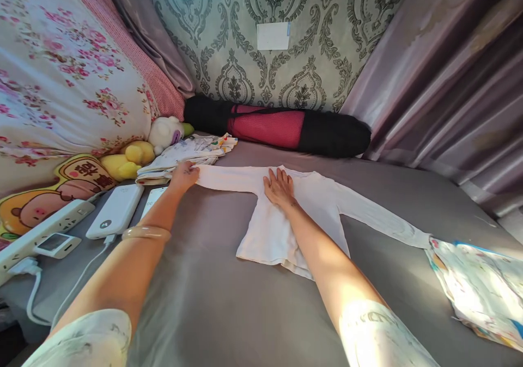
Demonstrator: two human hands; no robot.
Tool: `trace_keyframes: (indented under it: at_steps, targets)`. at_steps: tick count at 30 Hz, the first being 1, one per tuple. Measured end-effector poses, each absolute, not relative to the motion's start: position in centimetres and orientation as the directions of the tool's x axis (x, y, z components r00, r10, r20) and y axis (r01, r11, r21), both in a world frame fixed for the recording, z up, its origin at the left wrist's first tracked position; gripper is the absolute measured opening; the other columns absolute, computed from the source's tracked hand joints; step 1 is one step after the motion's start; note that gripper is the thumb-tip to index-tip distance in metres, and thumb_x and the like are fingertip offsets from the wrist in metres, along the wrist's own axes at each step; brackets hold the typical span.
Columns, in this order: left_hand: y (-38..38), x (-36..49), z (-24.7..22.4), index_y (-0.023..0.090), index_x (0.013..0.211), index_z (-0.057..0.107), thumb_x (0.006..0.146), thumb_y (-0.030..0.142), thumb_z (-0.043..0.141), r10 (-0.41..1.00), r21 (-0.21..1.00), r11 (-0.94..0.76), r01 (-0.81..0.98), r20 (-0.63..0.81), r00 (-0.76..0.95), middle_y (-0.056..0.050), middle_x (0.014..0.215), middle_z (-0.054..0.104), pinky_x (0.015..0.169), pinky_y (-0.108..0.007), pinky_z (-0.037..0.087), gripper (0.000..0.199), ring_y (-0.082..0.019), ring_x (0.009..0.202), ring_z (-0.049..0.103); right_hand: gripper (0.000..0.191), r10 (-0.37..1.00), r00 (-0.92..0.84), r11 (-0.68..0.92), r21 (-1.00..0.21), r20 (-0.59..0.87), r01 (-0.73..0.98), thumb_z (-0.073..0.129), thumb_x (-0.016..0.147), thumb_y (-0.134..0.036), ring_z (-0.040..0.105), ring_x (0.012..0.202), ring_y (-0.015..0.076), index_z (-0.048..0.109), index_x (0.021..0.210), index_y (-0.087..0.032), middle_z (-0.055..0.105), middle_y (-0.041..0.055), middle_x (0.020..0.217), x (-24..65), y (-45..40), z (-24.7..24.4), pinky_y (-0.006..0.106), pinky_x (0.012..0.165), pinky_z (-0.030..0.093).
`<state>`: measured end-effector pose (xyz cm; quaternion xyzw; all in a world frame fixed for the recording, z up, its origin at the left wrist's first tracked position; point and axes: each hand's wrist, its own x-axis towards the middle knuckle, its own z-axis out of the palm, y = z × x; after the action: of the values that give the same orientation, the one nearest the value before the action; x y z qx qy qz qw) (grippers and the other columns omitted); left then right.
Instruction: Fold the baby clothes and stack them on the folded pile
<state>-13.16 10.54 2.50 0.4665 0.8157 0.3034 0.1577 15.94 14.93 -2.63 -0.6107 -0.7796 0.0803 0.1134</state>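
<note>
A small white long-sleeved shirt (322, 201) lies spread on the grey sheet (212, 291), both sleeves stretched out sideways. At the end of its left-hand sleeve, my left hand (186, 175) is closed on the cuff. My right hand (280, 187) rests flat on the upper part of the shirt, near the shoulder, with its fingers apart. The other sleeve reaches to the right, its cuff touching a patterned cloth.
Folded patterned clothes (183, 157) lie behind my left hand, and more patterned cloth (482, 285) at right. A black and red roll (269, 127) lies along the wall. Plush toys (131, 160), a power bank (116, 209), a phone (154, 198) and a power strip (65, 220) are at left.
</note>
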Motion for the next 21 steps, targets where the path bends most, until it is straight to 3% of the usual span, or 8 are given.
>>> trace_keyframes:
  at_steps: [3, 7, 9, 12, 15, 17, 19, 21]
  targets:
    - [10.9, -12.5, 0.9, 0.007, 0.116, 0.059, 0.086, 0.021, 0.045, 0.862, 0.492, 0.406, 0.770, 0.074, -0.501, -0.024, 0.116, 0.064, 0.096, -0.052, 0.046, 0.036, -0.039, 0.119, 0.055, 0.060, 0.971, -0.228, 0.239, -0.234, 0.075, 0.942, 0.023, 0.101, -0.047, 0.016, 0.147, 0.0289, 0.032, 0.152, -0.017, 0.024, 0.0152, 0.159, 15.8, 14.8, -2.7, 0.044, 0.115, 0.009]
    - [10.4, -11.5, -0.5, 0.005, 0.126, 0.050, 0.087, 0.016, 0.041, 0.901, 0.168, 0.396, 0.903, 0.118, -0.418, -0.027, 0.125, 0.057, 0.087, -0.047, 0.050, 0.041, -0.038, 0.114, 0.059, 0.061, 0.976, -0.211, 0.217, -0.213, 0.049, 0.953, 0.024, 0.100, -0.048, 0.016, 0.147, 0.0294, 0.033, 0.152, -0.018, 0.023, 0.0148, 0.160, 15.7, 14.9, -2.8, 0.044, 0.115, 0.009]
    - [10.3, -11.1, -0.5, 0.003, 0.128, 0.049, 0.085, 0.011, 0.041, 0.903, 0.092, 0.402, 0.911, 0.123, -0.412, -0.029, 0.125, 0.055, 0.084, -0.046, 0.050, 0.044, -0.038, 0.112, 0.059, 0.061, 0.977, -0.210, 0.214, -0.204, 0.041, 0.955, 0.024, 0.100, -0.049, 0.015, 0.147, 0.0292, 0.033, 0.152, -0.018, 0.022, 0.0141, 0.160, 15.6, 15.1, -2.8, 0.044, 0.115, 0.009]
    - [10.6, -10.3, 0.2, -0.002, 0.129, 0.050, 0.086, 0.011, 0.041, 0.880, 0.032, 0.420, 0.907, 0.231, -0.416, -0.033, 0.125, 0.053, 0.090, -0.053, 0.044, 0.046, -0.042, 0.116, 0.055, 0.062, 0.979, -0.203, 0.204, -0.204, 0.027, 0.958, 0.023, 0.100, -0.050, 0.014, 0.147, 0.0288, 0.032, 0.152, -0.019, 0.021, 0.0130, 0.161, 15.5, 15.2, -2.9, 0.044, 0.115, 0.009]
    - [11.7, -8.2, 0.8, 0.004, 0.127, 0.056, 0.087, 0.013, 0.042, 0.918, -0.036, 0.284, 0.958, 0.300, -0.261, -0.029, 0.126, 0.056, 0.098, -0.057, 0.037, 0.043, -0.042, 0.123, 0.048, 0.062, 0.980, -0.196, 0.196, -0.209, 0.019, 0.958, 0.022, 0.100, -0.049, 0.012, 0.147, 0.0289, 0.031, 0.153, -0.019, 0.020, 0.0130, 0.161, 15.4, 15.2, -2.9, 0.045, 0.115, 0.008]
    - [12.5, -5.8, 0.7, 0.011, 0.125, 0.058, 0.088, 0.015, 0.041, 0.968, -0.054, 0.084, 0.995, 0.243, -0.069, -0.021, 0.125, 0.060, 0.101, -0.052, 0.037, 0.041, -0.035, 0.123, 0.050, 0.062, 0.981, -0.195, 0.195, -0.211, 0.020, 0.958, 0.022, 0.100, -0.049, 0.012, 0.147, 0.0292, 0.031, 0.153, -0.019, 0.020, 0.0132, 0.161, 15.4, 15.2, -3.0, 0.044, 0.115, 0.008]
    - [13.2, -3.3, -0.1, 0.017, 0.131, 0.055, 0.094, 0.021, 0.035, 0.979, 0.012, -0.113, 0.994, 0.169, 0.110, -0.014, 0.131, 0.060, 0.104, -0.044, 0.038, 0.042, -0.028, 0.123, 0.053, 0.062, 0.981, -0.193, 0.193, -0.213, 0.024, 0.958, 0.023, 0.100, -0.050, 0.012, 0.147, 0.0292, 0.031, 0.153, -0.018, 0.021, 0.0132, 0.161, 15.4, 15.2, -3.1, 0.044, 0.115, 0.008]
    - [13.6, -1.2, -1.2, 0.017, 0.138, 0.049, 0.098, 0.027, 0.027, 0.978, 0.092, -0.179, 0.980, 0.124, 0.167, -0.010, 0.142, 0.053, 0.111, -0.040, 0.032, 0.046, -0.024, 0.134, 0.044, 0.062, 0.980, -0.195, 0.197, -0.215, 0.032, 0.957, 0.023, 0.100, -0.050, 0.013, 0.147, 0.0289, 0.032, 0.152, -0.019, 0.021, 0.0132, 0.161, 15.4, 15.3, -3.1, 0.044, 0.115, 0.008]
